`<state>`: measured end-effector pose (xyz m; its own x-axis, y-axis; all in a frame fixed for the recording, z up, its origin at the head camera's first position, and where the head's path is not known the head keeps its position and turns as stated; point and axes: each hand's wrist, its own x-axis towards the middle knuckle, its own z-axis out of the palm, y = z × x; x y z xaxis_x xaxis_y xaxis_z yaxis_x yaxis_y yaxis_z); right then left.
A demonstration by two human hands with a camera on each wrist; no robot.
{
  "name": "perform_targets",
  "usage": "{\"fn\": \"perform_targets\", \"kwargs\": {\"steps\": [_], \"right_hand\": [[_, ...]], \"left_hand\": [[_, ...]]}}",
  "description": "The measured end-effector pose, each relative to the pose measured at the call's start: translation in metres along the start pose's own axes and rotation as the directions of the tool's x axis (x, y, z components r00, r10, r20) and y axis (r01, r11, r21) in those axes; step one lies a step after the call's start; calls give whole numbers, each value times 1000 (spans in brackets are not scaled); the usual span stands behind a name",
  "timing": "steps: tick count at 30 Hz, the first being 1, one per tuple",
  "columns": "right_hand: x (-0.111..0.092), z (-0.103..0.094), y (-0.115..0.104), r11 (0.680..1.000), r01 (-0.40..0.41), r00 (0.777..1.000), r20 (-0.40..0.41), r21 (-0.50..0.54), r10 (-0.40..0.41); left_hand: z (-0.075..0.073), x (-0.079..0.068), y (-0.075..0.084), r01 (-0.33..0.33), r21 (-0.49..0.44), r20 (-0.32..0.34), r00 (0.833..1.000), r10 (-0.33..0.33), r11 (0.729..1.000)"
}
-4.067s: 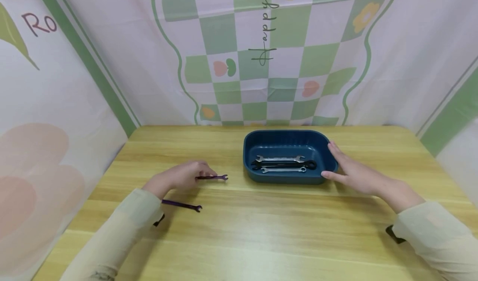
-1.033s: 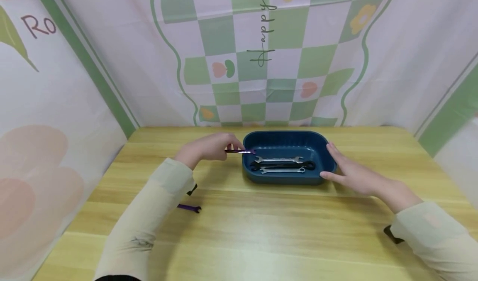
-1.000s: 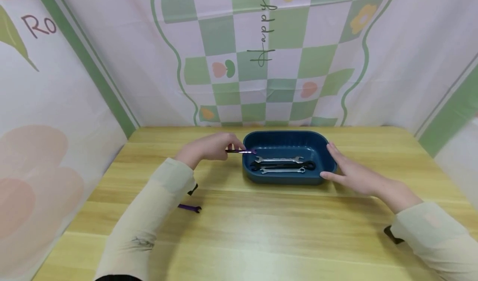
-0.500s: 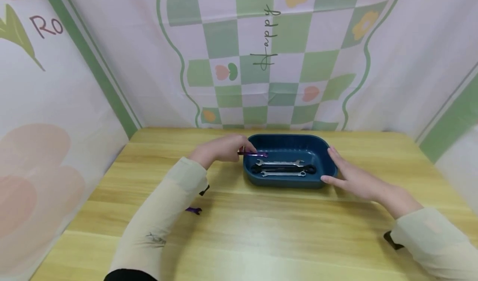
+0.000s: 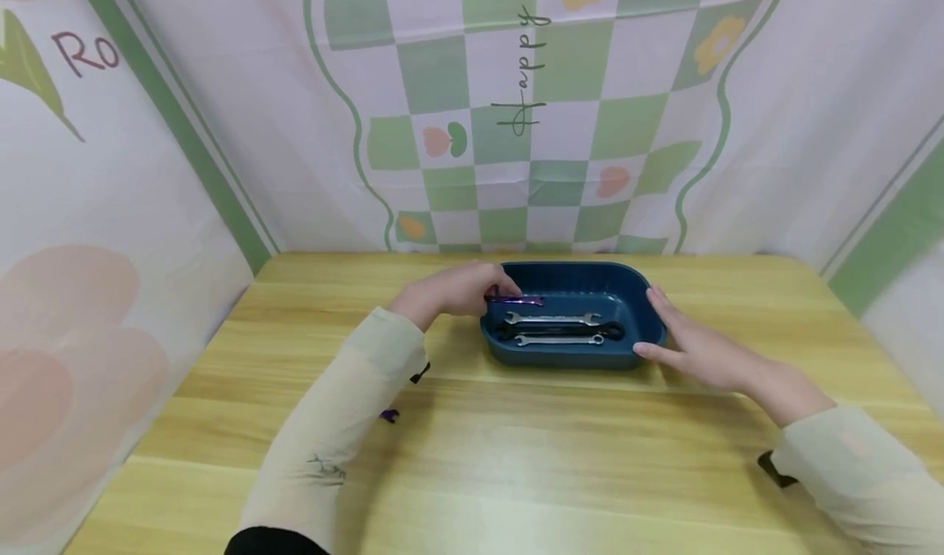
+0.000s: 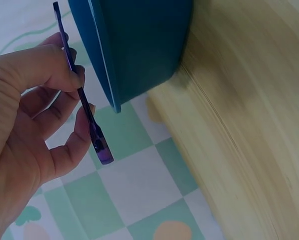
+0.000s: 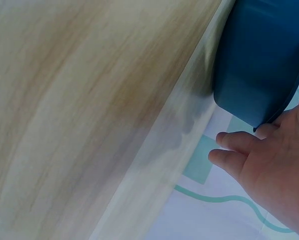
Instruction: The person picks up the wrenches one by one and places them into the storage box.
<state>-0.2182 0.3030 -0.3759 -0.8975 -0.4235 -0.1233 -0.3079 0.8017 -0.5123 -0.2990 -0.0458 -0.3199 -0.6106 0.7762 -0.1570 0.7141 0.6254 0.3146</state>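
My left hand (image 5: 466, 288) pinches a purple wrench (image 5: 525, 300) between thumb and fingers, over the left end of a dark blue box (image 5: 564, 359). In the left wrist view the purple wrench (image 6: 100, 146) is gripped near its middle, beside the box wall (image 6: 144, 45). Inside the box lie a silver open-end wrench (image 5: 553, 320), a black wrench (image 5: 564, 330) and a silver combination wrench (image 5: 558, 340), roughly parallel. My right hand (image 5: 704, 350) rests against the box's right end with fairly straight fingers. In the right wrist view some fingers of that hand (image 7: 274, 155) are hidden behind the box.
Another purple wrench (image 5: 389, 416) lies on the wooden table (image 5: 560, 457), mostly hidden under my left forearm. A patterned cloth (image 5: 501, 186) hangs behind the table's back edge.
My left hand has carried the purple wrench up from the table at the left and rightward over the box's left end. The right hand stays at the box's right end.
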Motion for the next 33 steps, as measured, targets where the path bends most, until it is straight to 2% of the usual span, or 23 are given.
{"fn": "perform_targets", "kwargs": {"steps": [10,18,25,33], "right_hand": [[0,0,0,1000,-6,1000,6,0,6],[0,0,-1,1000,-4,1000,3,-1,4],[0,-1,0,1000,-18,1000,14,-9,19],[0,-1,0,1000,-12,1000,14,-13,12]], "left_hand": [[4,10,8,-18,9,12,1000,18,1000],[5,20,11,-23,-7,-7,1000,23,1000],[6,34,17,-39,26,-17,999,40,999],[9,51,24,-38,-3,-9,999,38,999]]}}
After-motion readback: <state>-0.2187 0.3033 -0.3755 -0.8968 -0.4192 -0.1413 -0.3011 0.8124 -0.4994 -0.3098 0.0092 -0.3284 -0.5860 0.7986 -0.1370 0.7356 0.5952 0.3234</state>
